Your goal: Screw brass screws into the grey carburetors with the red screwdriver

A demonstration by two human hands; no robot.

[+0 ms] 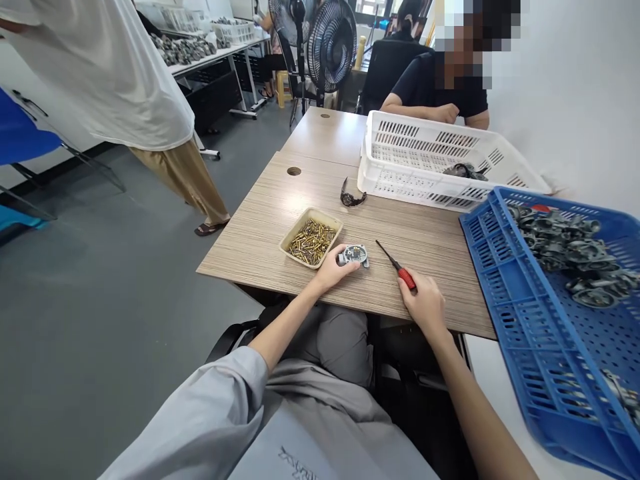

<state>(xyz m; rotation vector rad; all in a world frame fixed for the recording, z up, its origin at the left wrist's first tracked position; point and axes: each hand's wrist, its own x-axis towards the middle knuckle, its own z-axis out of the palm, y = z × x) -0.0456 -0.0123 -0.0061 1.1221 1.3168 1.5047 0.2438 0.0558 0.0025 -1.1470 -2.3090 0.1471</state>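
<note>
Lowest in the frame, my two forearms run up to the near edge of the table [260, 227]. My left hand [330, 270], at centre, curls around a small grey metal part [354, 255], thumb and fingertips pinching its left side while it sits on the tabletop. My right hand [425, 303] lies just right of centre, fingers drawn together over the butt of a red-handled screwdriver [399, 267]. I cannot tell whether they grip the handle or only rest on it.

The screwdriver's long axis runs from the hand up and to the left. Its dark tip lies near the part's right side but apart from it, with only bare tabletop between them. The right hand is the nearer one to the tool, the left to the part.

Touching the left hand's upper side is a shallow beige tray of brass screws [311, 237]. At the right edge a blue crate [500, 287] holds a heap of grey castings [565, 247], well apart from both hands.

Farther up, a dark wristwatch [353, 197] lies just beside a white basket [425, 160]. Behind the basket a person in a dark shirt [430, 83] sits at the table. At upper left another person in a white shirt [115, 73] stands on the floor.
</note>
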